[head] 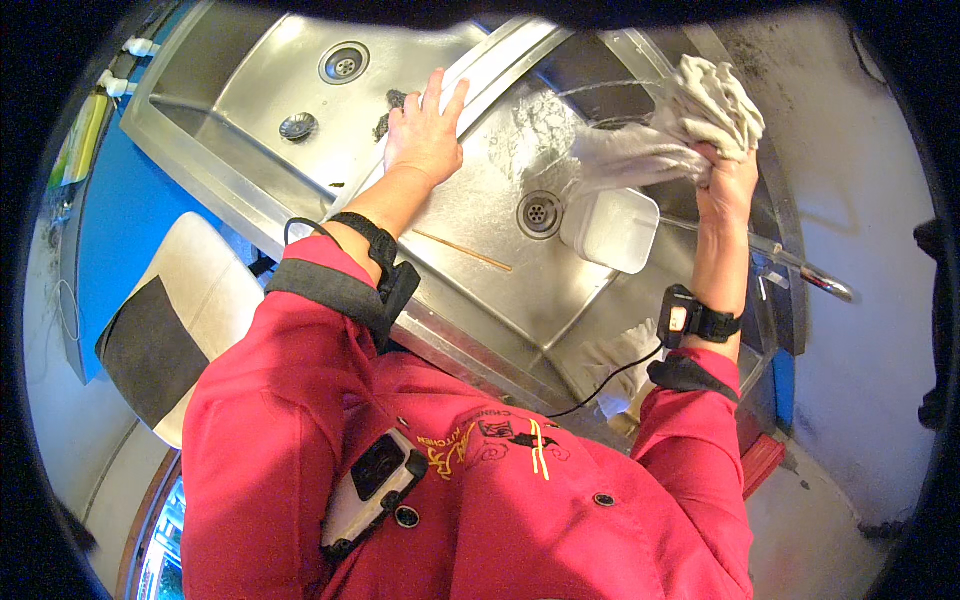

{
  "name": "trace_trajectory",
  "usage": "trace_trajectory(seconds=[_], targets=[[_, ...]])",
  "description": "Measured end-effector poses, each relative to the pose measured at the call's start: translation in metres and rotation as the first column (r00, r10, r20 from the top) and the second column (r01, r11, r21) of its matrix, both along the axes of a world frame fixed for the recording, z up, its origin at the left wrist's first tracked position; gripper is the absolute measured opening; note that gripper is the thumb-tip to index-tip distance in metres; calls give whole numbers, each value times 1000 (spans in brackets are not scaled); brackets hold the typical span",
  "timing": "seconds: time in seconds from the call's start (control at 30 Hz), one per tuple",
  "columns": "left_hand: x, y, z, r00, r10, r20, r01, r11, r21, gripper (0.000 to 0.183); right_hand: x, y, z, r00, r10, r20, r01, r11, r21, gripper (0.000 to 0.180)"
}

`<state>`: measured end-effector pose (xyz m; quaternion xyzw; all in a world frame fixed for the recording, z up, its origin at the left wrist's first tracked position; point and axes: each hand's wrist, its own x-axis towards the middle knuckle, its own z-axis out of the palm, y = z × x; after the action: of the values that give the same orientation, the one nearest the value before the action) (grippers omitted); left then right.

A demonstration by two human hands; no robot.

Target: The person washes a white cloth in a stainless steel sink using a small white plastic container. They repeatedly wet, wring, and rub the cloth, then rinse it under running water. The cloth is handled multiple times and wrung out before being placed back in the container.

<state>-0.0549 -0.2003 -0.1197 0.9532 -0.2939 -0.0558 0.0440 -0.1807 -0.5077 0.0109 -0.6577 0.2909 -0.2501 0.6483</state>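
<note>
My left hand point(426, 139) rests palm down, fingers spread, on the metal divider point(495, 75) between two stainless steel sink basins. It holds nothing. My right hand point(726, 184) grips a wet, off-white cloth point(712, 105), bunched up above the far right side of the right basin. A blurred length of the cloth hangs to the left over the basin, and streaks of water show beside it. Below the cloth, a white plastic container point(626, 232) sits next to the drain point(538, 214). A thin wooden stick, like a chopstick point(463, 250), lies on the basin floor.
The left basin has another drain point(345, 63), a loose strainer point(298, 127) and dark scraps point(394, 101) by the divider. A metal tap spout point(825, 283) projects at the right. Another pale cloth point(626, 360) lies at the near right. A padded chair point(199, 285) stands left.
</note>
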Motion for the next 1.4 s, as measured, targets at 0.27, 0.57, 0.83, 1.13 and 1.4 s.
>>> trace_trajectory(seconds=[0.27, 0.57, 0.83, 1.13, 1.4], targets=[[-1, -1, 0, 1000, 4, 0, -4, 1000, 16, 96, -87, -19, -1, 981, -162, -106, 140, 972, -189, 59], [-2, -3, -1, 1000, 10, 7, -10, 1000, 5, 97, -142, -39, -122, 866, -298, -401, 210, 945, -249, 65], [-2, -4, 4, 999, 21, -28, -21, 1000, 1, 94, -160, -16, -211, 346, -202, -916, -265, 916, -301, 77], [-2, -4, 2, 1000, 15, -5, -15, 1000, 12, 94, -154, 12, -198, 392, -210, -896, -398, 839, -371, 51], [-1, -4, -3, 999, 0, 38, -1, 1000, 20, 95, -210, -11, -158, 851, -331, -408, 470, 826, 311, 41]])
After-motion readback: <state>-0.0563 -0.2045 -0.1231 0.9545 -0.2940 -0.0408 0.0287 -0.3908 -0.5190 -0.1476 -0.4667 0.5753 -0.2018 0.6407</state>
